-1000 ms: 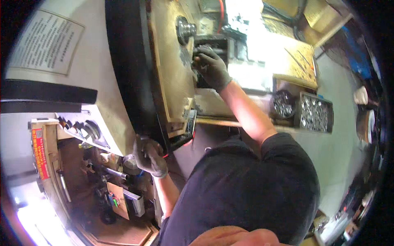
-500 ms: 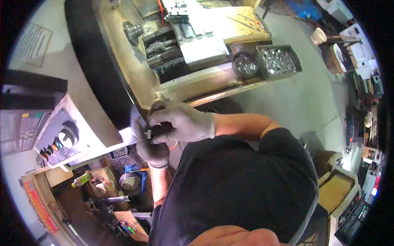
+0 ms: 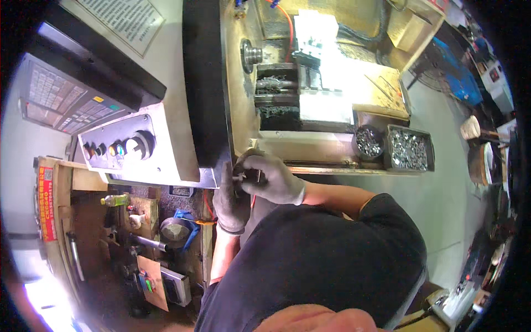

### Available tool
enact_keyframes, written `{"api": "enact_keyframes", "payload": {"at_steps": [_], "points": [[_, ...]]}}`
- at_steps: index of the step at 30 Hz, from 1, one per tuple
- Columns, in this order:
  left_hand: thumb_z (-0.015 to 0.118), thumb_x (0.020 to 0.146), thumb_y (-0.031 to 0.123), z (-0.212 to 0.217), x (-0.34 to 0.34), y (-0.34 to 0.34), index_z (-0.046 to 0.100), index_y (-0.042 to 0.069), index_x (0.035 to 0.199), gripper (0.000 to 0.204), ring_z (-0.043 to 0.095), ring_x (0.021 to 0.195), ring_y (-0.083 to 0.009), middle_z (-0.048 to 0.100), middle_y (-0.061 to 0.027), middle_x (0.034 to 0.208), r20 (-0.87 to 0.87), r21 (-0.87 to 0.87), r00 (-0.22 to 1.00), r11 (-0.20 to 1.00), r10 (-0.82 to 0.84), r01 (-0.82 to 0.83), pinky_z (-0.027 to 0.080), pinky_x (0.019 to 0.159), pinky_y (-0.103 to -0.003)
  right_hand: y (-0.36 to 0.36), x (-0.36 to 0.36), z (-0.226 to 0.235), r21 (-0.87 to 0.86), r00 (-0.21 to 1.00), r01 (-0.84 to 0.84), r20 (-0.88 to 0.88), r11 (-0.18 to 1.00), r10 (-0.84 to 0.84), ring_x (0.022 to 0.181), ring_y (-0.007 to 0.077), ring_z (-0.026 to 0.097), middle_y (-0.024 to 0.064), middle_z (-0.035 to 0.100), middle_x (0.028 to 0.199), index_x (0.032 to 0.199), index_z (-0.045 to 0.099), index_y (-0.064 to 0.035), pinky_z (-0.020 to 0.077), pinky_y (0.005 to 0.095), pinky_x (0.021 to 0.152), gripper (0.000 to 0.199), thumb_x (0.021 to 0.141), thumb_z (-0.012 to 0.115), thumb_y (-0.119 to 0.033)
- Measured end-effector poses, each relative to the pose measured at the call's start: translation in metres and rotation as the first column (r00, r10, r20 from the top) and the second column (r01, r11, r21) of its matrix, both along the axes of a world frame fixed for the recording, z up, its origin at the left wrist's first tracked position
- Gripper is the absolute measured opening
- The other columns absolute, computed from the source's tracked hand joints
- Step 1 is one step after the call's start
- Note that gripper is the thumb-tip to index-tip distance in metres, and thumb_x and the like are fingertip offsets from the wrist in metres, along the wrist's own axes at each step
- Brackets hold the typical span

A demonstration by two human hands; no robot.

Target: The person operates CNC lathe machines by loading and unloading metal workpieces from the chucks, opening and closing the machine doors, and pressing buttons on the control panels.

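My hands, both in grey work gloves, are close together at the front edge of the machine. My right hand (image 3: 272, 178) comes in from the right, its fingers and thumb curled round toward the left hand. My left hand (image 3: 231, 207) is below and to the left, fingers pointing up and partly hidden behind the right. Between the fingertips shows a small shiny metal part (image 3: 239, 178); its exact kind is too small to tell. Beyond the hands is a lathe's round metal chuck (image 3: 251, 55).
A control panel (image 3: 119, 146) with knobs juts out at the left beside a black door edge (image 3: 207, 83). A round tub (image 3: 369, 143) and a rectangular bin (image 3: 409, 149) of small metal parts stand on the right. Lower left, a bottle (image 3: 115, 200) lies on a cluttered bench.
The view has turned, so the machine and panel sit farther right and straighter. Both hands stay together at the machine's edge, the small metal part still between them.
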State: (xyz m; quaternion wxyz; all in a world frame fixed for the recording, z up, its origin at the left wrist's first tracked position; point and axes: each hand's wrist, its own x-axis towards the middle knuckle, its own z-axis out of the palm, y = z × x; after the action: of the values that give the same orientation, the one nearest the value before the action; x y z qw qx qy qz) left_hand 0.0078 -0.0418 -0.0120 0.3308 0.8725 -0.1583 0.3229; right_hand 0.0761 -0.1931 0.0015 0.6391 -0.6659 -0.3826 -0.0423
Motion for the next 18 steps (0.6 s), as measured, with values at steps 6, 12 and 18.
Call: {"api": "enact_keyframes", "payload": {"at_steps": [6, 12, 18], "points": [[0.057, 0.086, -0.008, -0.009, -0.029, -0.001, 0.049, -0.002, 0.133, 0.048, 0.055, 0.062, -0.0099, 0.061, -0.0047, 0.079, -0.265, -0.534, 0.957, 0.808, 0.117, -0.247, 0.043, 0.056, -0.022, -0.013, 0.065, -0.016, 0.183, 0.866, 0.199, -0.492, 0.963, -0.086, 0.082, 0.008, 0.056, 0.0034, 0.062, 0.097, 0.117, 0.06, -0.0008, 0.0482, 0.0229, 0.07, 0.026, 0.096, 0.059, -0.015], [0.052, 0.096, 0.009, -0.008, -0.061, 0.001, 0.059, -0.002, 0.11, 0.019, 0.039, 0.048, -0.0057, 0.054, -0.0027, 0.072, -0.484, -0.832, 0.868, 0.247, 0.111, -0.496, 0.029, 0.04, -0.02, -0.028, 0.219, -0.087, 0.223, 0.697, 0.537, -0.661, 0.814, -0.278, 0.063, 0.0071, 0.053, 0.0008, 0.063, 0.08, 0.115, 0.065, -0.0024, 0.0427, 0.0223, 0.056, 0.025, 0.092, 0.061, -0.012], [0.053, 0.094, 0.014, -0.071, -0.118, 0.018, 0.06, 0.001, 0.101, 0.016, 0.041, 0.058, -0.0077, 0.055, -0.0066, 0.081, -0.162, -0.779, 0.986, -0.611, -0.024, -0.143, 0.031, 0.041, -0.019, -0.015, 0.384, -0.159, 0.045, 0.529, 0.733, -0.665, 0.679, -0.527, 0.075, 0.0168, 0.064, 0.0094, 0.07, 0.093, 0.111, 0.066, 0.0002, 0.0512, 0.0294, 0.066, 0.036, 0.083, 0.072, -0.023]]}}
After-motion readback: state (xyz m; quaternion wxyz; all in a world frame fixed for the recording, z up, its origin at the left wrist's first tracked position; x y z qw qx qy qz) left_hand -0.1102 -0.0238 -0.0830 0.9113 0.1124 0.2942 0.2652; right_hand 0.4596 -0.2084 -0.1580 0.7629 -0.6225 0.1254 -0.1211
